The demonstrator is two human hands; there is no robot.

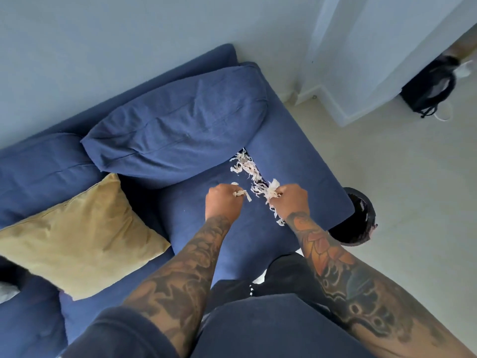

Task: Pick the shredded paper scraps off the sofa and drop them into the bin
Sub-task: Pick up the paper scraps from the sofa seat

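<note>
— Scraps? Where do they lie?
— The shredded paper scraps (246, 169) trail along the seam at the frame's centre, between the seat and the arm of the blue sofa (296, 161).
— And the hands?
— The left hand (224, 200) is clenched round a small tuft; the right hand (290, 200) grips a bigger bunch.
— The bin?
— The black bin (358, 223) stands right of centre, beside the sofa's arm. A yellow cushion (77, 236) lies lower left.

Matt cloth sofa (284, 151), crinkled paper scraps (245, 166)
</note>
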